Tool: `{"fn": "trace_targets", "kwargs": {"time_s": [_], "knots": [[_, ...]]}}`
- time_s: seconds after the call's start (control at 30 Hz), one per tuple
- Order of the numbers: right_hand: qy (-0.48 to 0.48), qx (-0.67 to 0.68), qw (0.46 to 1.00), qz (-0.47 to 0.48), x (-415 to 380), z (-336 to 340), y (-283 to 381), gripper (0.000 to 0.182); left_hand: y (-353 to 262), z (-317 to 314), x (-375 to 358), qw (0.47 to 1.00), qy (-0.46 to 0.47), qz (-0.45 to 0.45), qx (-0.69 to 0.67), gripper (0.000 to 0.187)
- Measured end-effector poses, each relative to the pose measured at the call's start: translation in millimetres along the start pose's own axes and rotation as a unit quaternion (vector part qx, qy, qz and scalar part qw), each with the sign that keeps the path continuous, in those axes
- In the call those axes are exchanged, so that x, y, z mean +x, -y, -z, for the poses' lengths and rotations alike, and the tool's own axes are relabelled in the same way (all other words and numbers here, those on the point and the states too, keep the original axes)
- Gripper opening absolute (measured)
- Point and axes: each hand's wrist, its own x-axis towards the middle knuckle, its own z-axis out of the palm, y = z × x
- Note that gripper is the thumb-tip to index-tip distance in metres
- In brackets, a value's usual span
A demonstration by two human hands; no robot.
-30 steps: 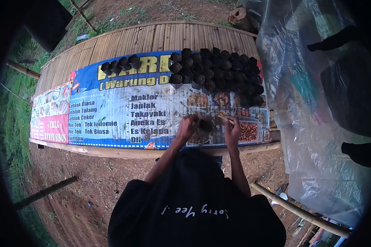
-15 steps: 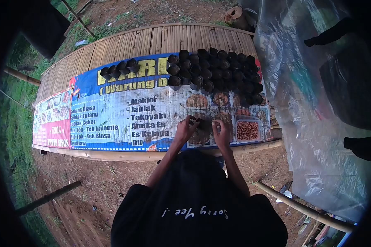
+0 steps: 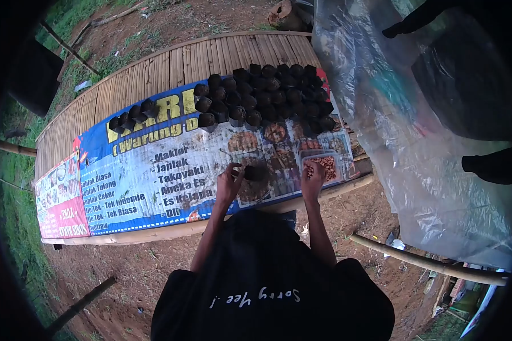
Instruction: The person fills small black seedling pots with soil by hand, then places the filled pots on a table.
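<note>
My left hand (image 3: 230, 181) holds a small black soil-filled bag (image 3: 255, 172) that stands on the printed banner (image 3: 153, 165) near the table's front edge. My right hand (image 3: 313, 177) reaches into a clear tray of reddish-brown seeds (image 3: 323, 165) just to the right; its fingers rest in the seeds, and whether they pinch any is not visible. A big cluster of several filled black bags (image 3: 267, 99) stands farther back on the banner. A smaller group of black bags (image 3: 132, 113) sits to the left of it.
The banner covers a bamboo-slat table (image 3: 153, 62). A large clear plastic sheet (image 3: 415, 131) hangs at the right with dark shapes behind it. A bamboo pole (image 3: 432, 264) lies at lower right and another pole (image 3: 77, 307) at lower left. Bare earth lies around.
My right hand moved right from beside the small bag into the seed tray. The left hand kept hold of the bag. The view tilted and shifted.
</note>
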Motion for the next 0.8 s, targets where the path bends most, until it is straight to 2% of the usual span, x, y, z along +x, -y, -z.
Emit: {"fn": "trace_targets", "kwargs": {"time_s": [0.03, 0.1, 0.13, 0.2, 0.33, 0.57, 0.67, 0.73, 0.77, 0.8], "knots": [[-0.003, -0.003, 1.000, -0.002, 1.6, 5.5, -21.1, 0.024, 1.9, -1.2, 1.0, 1.000, -0.017, -0.007, -0.005, 0.024], [0.002, -0.111, 0.991, -0.077, 6.1, 17.7, -50.8, 0.032, 5.7, -2.1, 2.4, 1.000, -0.023, -0.012, -0.007, 0.023], [0.000, -0.113, 0.991, -0.077, 8.2, 23.4, -58.5, 0.032, 7.7, -2.3, 2.8, 0.999, -0.032, -0.013, -0.008, 0.023], [0.092, -0.032, 0.992, -0.084, 13.6, 33.3, -64.0, 0.037, 8.6, -3.8, 3.1, 0.999, -0.035, -0.013, -0.008, 0.024], [0.122, -0.040, 0.991, -0.029, 22.9, 39.5, -51.6, 0.028, 5.4, -3.1, 1.3, 1.000, -0.028, 0.000, -0.001, 0.023], [0.133, -0.016, 0.990, -0.030, 20.5, 19.4, -53.2, 0.025, 9.3, -4.5, 1.9, 0.999, -0.039, -0.002, 0.001, 0.022], [0.116, 0.006, 0.993, -0.001, 24.7, 24.2, -63.1, 0.023, 8.8, -1.8, 1.6, 1.000, -0.028, 0.012, 0.005, 0.022], [0.107, -0.005, 0.992, -0.065, 22.8, 31.6, -72.3, 0.020, 10.1, -1.1, 1.6, 0.999, -0.034, 0.009, 0.000, 0.022], [0.107, -0.006, 0.992, -0.065, 22.3, 33.0, -76.6, 0.020, 10.8, -1.1, 1.4, 0.999, -0.038, 0.006, -0.005, 0.022], [0.129, 0.036, 0.986, -0.094, 21.7, 34.7, -79.5, 0.019, 11.0, -1.6, 1.4, 0.999, -0.037, 0.006, -0.005, 0.022]]}}
